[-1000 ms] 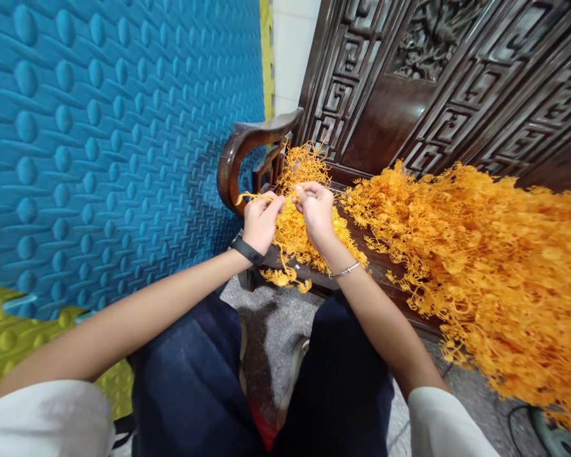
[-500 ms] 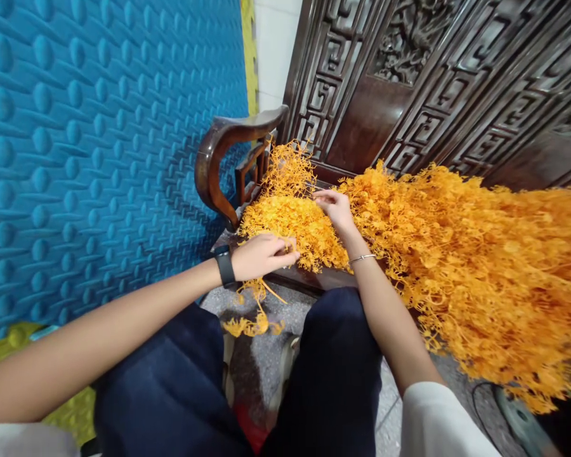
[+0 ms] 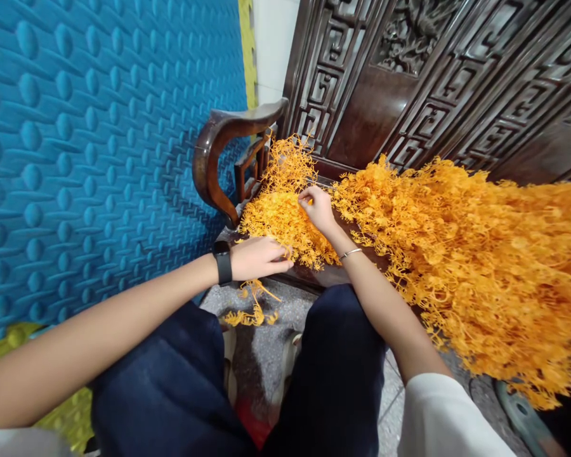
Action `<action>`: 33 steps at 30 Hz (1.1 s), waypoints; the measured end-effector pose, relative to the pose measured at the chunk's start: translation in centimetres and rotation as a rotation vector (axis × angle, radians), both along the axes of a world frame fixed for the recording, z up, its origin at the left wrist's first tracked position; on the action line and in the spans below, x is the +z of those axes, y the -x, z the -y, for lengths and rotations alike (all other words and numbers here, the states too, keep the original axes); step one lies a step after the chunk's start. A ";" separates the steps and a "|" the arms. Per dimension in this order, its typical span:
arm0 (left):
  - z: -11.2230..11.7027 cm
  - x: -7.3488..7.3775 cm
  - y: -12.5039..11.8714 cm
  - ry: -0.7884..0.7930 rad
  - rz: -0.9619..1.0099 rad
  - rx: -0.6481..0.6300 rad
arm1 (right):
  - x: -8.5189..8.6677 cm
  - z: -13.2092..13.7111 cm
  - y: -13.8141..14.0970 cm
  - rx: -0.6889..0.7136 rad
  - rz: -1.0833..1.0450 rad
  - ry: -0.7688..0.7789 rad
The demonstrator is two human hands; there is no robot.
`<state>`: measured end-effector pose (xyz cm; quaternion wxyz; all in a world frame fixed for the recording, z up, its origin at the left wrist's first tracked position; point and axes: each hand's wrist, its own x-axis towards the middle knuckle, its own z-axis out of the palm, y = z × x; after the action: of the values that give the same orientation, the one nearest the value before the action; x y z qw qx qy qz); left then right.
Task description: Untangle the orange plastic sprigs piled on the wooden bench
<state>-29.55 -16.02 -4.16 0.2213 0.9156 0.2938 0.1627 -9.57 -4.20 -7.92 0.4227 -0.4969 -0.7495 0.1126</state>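
Watching remotely, I see a carved wooden bench (image 3: 374,117) bearing a large orange heap (image 3: 480,254) on the right and a smaller orange heap (image 3: 288,219) beside the armrest (image 3: 209,139). My left hand (image 3: 259,259) is at the smaller heap's near edge, thumb and forefinger parted; my right hand (image 3: 316,208) is over that heap, fingers narrowed. I can't tell whether either holds anything. An orange sprig (image 3: 257,308) shows below the left. The work looks unfinished, both heaps loose; how much is done, I can't judge.
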 end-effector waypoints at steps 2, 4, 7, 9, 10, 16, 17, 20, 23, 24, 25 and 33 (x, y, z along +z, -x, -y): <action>0.0 0.2 0.2 0.023 0.061 0.030 | 0.0 0.1 -0.1 -0.008 -0.007 0.003; 0.0 0.6 0.4 0.033 0.123 0.056 | 0.0 0.3 -0.2 -0.016 -0.016 0.023; 0.2 1.3 0.5 0.069 0.230 0.070 | 0.3 0.8 -0.3 -0.025 -0.066 0.054; 0.4 1.8 0.6 0.173 0.335 0.090 | 0.7 1.4 -0.4 -0.019 -0.174 0.078; 0.5 2.0 0.6 0.256 0.405 0.104 | 1.0 1.9 -0.4 0.007 -0.253 0.116; 1.5 3.9 1.2 0.633 0.819 0.180 | 3.2 6.0 1.4 0.622 -0.508 0.718; 1.7 4.2 1.2 0.644 0.868 0.200 | 3.5 6.8 2.0 0.742 -0.505 0.799; 2.2 4.8 1.4 0.652 0.990 0.264 | 4.2 9.2 3.8 1.036 -0.481 0.984; 2.3 4.8 1.5 0.643 1.071 0.286 | 4.6 11.2 5.3 1.121 -0.469 1.000; 2.3 4.7 1.6 0.638 1.088 0.288 | 4.6 11.6 5.7 1.105 -0.475 0.981; 2.2 4.6 1.7 0.633 1.098 0.293 | 4.5 11.9 5.9 1.079 -0.487 0.960; 2.3 5.2 2.6 0.554 1.075 0.352 | 4.4 9.7 4.6 0.764 -0.801 0.664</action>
<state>-32.14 -18.31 1.02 0.5371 0.5523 0.3191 0.5520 -14.17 -13.94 -3.51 0.4236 -0.2188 -0.5830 0.6579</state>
